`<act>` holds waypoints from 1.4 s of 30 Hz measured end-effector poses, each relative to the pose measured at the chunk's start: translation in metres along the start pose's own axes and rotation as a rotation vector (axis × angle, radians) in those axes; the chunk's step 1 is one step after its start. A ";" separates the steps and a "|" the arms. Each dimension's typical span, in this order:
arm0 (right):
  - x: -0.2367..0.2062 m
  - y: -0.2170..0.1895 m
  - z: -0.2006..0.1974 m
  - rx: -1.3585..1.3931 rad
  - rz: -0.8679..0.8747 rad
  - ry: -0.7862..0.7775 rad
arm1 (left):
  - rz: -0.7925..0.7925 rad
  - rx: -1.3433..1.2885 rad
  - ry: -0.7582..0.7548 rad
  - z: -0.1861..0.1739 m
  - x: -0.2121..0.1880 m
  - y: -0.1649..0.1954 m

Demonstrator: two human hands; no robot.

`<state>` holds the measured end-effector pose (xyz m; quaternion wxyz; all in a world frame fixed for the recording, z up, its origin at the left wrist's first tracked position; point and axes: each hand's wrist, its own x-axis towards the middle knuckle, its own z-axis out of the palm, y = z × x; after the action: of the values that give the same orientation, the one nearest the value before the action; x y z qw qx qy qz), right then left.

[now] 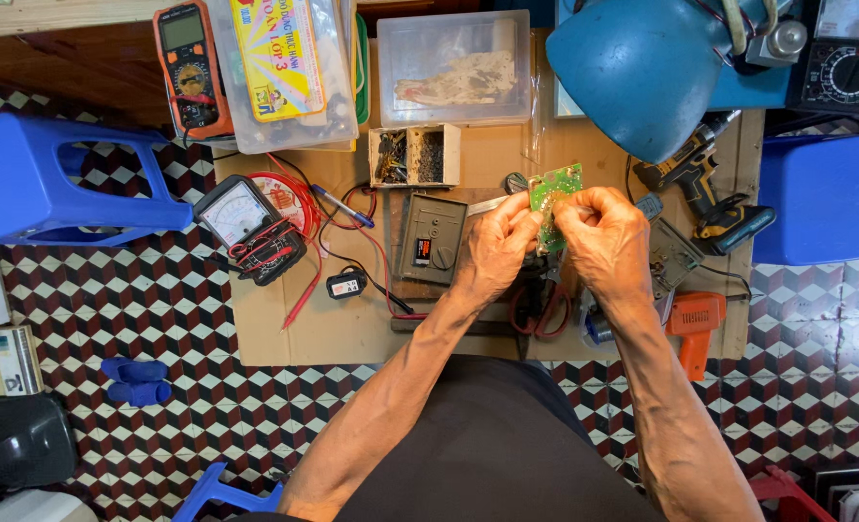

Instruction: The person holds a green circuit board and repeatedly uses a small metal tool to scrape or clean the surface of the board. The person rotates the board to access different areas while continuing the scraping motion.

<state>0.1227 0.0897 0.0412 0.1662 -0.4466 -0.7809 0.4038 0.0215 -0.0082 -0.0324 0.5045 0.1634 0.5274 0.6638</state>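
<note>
Your left hand (495,249) and right hand (605,237) both pinch the small green circuit board (552,198), held above the cardboard work mat (352,333) at about one o'clock from your lap. You seem to be inspecting or working a part on it; any next move calls for a steady, fine grip. At eleven o'clock the open small box (415,155) holds dark screws; at twelve o'clock, the clear plastic tub (453,68) holds a pale crumpled piece.

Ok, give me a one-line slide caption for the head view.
Left hand and right hand hold a small green circuit board above a cardboard-covered work surface strewn with meters and tools.
</note>
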 end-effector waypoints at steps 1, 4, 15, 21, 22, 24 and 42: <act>0.000 0.000 0.000 0.001 0.014 -0.009 | -0.005 0.016 0.004 0.000 -0.001 0.000; -0.001 0.001 -0.001 -0.005 0.035 -0.022 | -0.014 0.061 0.012 0.000 -0.002 0.003; -0.001 0.002 0.002 0.019 0.086 -0.026 | 0.016 0.108 0.040 0.001 -0.004 0.004; -0.002 0.001 0.001 0.014 0.031 -0.059 | 0.016 0.050 0.023 -0.002 -0.002 0.002; -0.002 0.000 0.001 0.007 0.025 -0.042 | 0.019 0.037 0.015 -0.001 -0.002 0.003; 0.000 0.000 0.001 -0.003 0.010 -0.014 | 0.026 0.012 0.004 -0.001 -0.002 0.005; 0.004 -0.005 0.001 0.001 -0.018 -0.010 | 0.059 0.234 0.033 -0.007 0.007 0.010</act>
<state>0.1170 0.0913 0.0435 0.1660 -0.4375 -0.7854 0.4052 0.0082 -0.0060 -0.0289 0.4533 0.2258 0.6045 0.6149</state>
